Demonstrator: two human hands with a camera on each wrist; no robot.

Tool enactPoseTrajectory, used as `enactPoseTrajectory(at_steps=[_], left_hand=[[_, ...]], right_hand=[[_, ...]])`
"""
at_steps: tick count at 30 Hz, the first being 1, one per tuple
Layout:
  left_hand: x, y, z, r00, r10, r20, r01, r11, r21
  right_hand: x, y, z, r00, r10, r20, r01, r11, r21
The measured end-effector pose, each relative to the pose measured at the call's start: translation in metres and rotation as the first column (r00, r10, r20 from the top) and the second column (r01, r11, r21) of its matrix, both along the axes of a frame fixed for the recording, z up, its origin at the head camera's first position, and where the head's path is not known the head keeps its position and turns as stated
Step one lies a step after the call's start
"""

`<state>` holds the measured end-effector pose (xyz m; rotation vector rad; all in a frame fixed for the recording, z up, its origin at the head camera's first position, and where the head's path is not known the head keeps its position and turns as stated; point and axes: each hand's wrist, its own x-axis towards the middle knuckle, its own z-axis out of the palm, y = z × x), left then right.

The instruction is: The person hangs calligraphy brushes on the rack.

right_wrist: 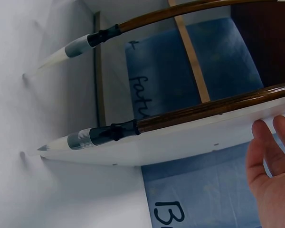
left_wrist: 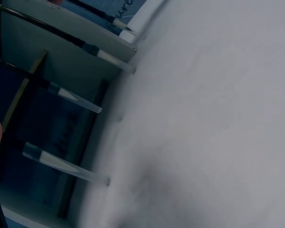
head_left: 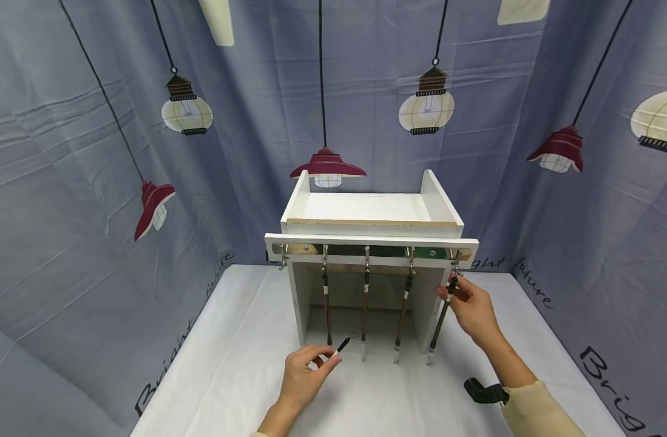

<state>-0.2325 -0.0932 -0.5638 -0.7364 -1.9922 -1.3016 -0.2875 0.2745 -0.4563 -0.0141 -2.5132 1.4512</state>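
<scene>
My left hand [head_left: 306, 373], low in front of the white rack [head_left: 456, 221], pinches a slim brush by its black upper end; a thin cord loop sticks out past the fingers. The rest of that brush is hidden by the hand. At the rack's right side my right hand [head_left: 475, 309] holds the upper part of the rightmost calligraphy brush [head_left: 439, 321], just below its hook. This brush hangs slanted, its pale tip [right_wrist: 57, 145] down near the tabletop. More brushes with brown handles hang from the bar, among them a middle brush [head_left: 365, 303].
A metal hook [head_left: 283, 258] sits at the bar's left end. The rack stands on a white-covered table [head_left: 229, 340], with a printed blue-grey curtain [head_left: 246, 152] behind and at both sides. A black strap [head_left: 486, 391] is on the right wrist.
</scene>
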Motion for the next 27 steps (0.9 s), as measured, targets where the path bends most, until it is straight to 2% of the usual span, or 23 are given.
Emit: enactPoseTrajectory(at_steps=[4, 12, 18, 27], left_hand=[[-0.003, 0.002, 0.012, 0.999, 0.031, -0.033, -0.030, 0.999, 0.020], [-0.004, 0.004, 0.029, 0.996, 0.046, -0.081, -0.041, 0.997, 0.061], [-0.006, 0.004, 0.038, 0.992, 0.051, -0.114, -0.043, 0.997, 0.068], [-0.009, 0.001, 0.045, 0.990, 0.079, -0.117, -0.069, 0.994, 0.086]], right_hand=[[-0.001, 0.000, 0.000, 1.000, -0.010, -0.017, 0.010, 1.000, 0.007], [-0.002, 0.000, -0.001, 1.000, -0.018, -0.001, 0.018, 1.000, -0.003], [0.000, -0.002, -0.002, 1.000, -0.017, 0.005, 0.017, 1.000, -0.014], [0.000, -0.002, -0.001, 1.000, -0.018, 0.006, 0.018, 1.000, -0.020]])
